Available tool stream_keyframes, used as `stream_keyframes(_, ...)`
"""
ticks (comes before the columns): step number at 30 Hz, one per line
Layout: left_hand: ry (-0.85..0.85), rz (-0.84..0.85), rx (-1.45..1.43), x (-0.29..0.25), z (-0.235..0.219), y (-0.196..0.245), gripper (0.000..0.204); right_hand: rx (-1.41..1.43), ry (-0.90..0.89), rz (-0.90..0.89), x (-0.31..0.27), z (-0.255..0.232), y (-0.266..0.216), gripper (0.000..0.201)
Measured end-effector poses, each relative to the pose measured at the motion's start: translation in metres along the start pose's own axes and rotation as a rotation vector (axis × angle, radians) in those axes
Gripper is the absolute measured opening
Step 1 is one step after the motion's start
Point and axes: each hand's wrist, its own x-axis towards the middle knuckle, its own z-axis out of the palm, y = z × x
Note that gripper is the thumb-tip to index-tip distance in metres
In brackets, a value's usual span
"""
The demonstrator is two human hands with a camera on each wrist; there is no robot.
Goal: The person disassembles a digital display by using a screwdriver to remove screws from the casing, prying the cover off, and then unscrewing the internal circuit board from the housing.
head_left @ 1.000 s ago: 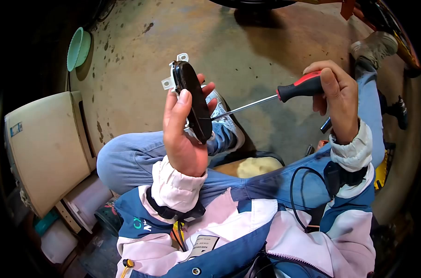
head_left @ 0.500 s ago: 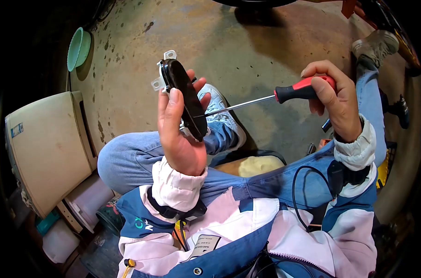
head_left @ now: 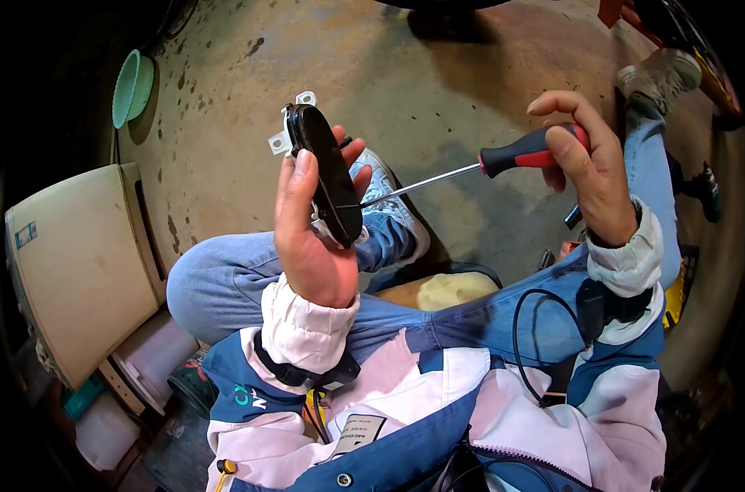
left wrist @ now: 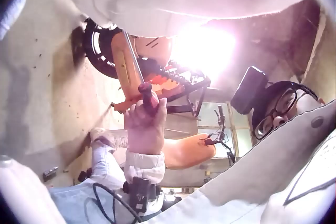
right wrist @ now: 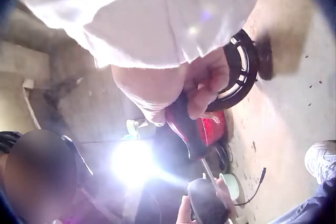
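Observation:
In the head view my left hand point(head_left: 311, 246) holds up a long black oval housing point(head_left: 323, 168) with white mounting tabs point(head_left: 280, 143) on its far left side. The thumb lies along one side and the fingers come round the other. My right hand point(head_left: 598, 176) grips a red and black screwdriver point(head_left: 512, 156) by its handle, index finger raised off it. The metal shaft slants down left, and its tip end overlaps the housing's lower part. From the right wrist, the shaft point(right wrist: 209, 170) runs down beside the dark housing point(right wrist: 206, 200). The left wrist view shows the screwdriver handle point(left wrist: 148, 99) in the right hand.
A green basin point(head_left: 133, 88) stands on the concrete floor at upper left. Below it is a large beige box-like piece point(head_left: 86, 271). An orange vehicle with a black wheel point(left wrist: 100, 48) stands ahead. A socket-like metal piece point(head_left: 573, 216) lies by the right leg.
The housing and the screwdriver have shifted slightly left. The screwdriver's handle has turned, its red patch now lower, and my right index finger has lifted higher.

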Motion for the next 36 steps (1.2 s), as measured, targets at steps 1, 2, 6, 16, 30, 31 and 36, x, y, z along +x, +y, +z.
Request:
stream_keyframes(1,-0.002,-0.004,0.009,0.000,-0.001,0.000,0.044,-0.011,0.009,-0.069,0.000,0.002,0.003,0.039)
stream_keyframes(2,-0.002,-0.004,0.009,0.000,0.000,0.000,0.044,-0.052,0.061,-0.200,0.003,0.004,0.011,0.037)
stream_keyframes(6,0.001,-0.030,0.008,0.000,0.000,0.000,0.043,0.048,0.012,-0.317,0.006,0.003,0.018,0.037)
stream_keyframes(16,0.028,-0.059,0.023,0.001,0.001,0.000,0.043,-0.055,0.018,-0.208,0.004,0.004,0.019,0.046)
stream_keyframes(30,0.049,-0.064,0.029,0.002,-0.002,-0.001,0.045,-0.070,-0.032,-0.237,0.004,-0.003,0.016,0.048)
stream_keyframes(31,0.054,-0.059,0.025,0.002,-0.003,-0.001,0.047,-0.027,-0.051,-0.283,0.005,-0.002,0.019,0.049)
stream_keyframes(36,0.053,-0.067,0.032,0.002,-0.002,0.000,0.047,-0.002,-0.021,-0.225,0.005,0.003,0.012,0.053)
